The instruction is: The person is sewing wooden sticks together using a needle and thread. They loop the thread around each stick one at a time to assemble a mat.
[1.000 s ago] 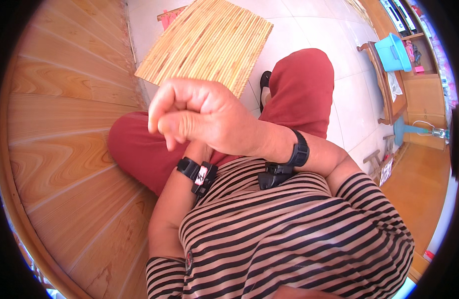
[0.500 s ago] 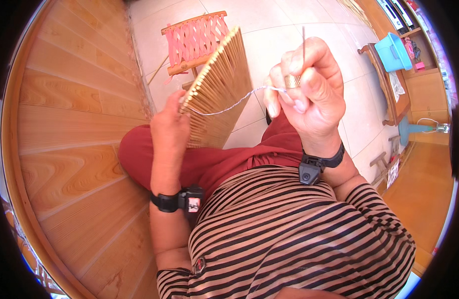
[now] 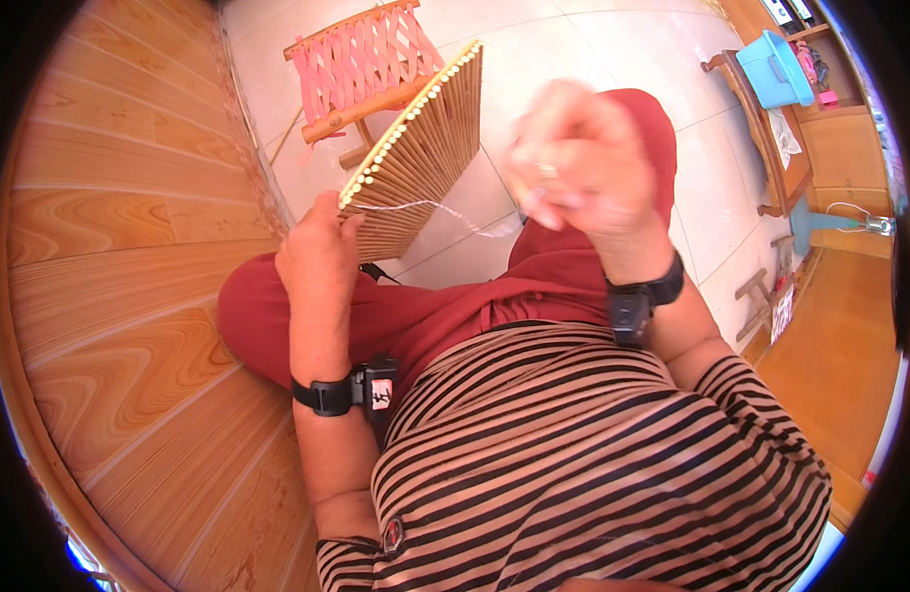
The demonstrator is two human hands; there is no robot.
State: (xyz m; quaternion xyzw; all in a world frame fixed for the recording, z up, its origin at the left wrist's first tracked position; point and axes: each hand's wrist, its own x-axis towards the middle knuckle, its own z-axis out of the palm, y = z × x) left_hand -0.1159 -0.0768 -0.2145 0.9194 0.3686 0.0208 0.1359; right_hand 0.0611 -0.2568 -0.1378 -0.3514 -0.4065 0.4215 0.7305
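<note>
My left hand (image 3: 319, 247) grips the near lower corner of a stiff mat of thin stalks (image 3: 430, 148), fingers closed round its edge. The mat stands tilted on edge, with pale stalk ends in a row along its upper side. From near that grip, a whitish thread (image 3: 416, 204) sags toward my right hand (image 3: 588, 163). This hand is raised right of the mat, its fingers bunched and smeared by motion. The needle in its pinch half a second ago is lost in the blur. A gold-coloured band on a finger shows faintly.
A low folding stool with pink woven straps (image 3: 366, 69) stands beyond the mat on the tiled floor. Wood panelling (image 3: 139, 247) rises close on my left. At right are a blue basket (image 3: 774, 71) on a wooden table and a small wooden stool (image 3: 766, 301).
The mat has tilted and shifted slightly left with my left hand. My right hand has turned and moved quickly, becoming blurred; the thread hangs slacker. My right knee now shows behind that hand.
</note>
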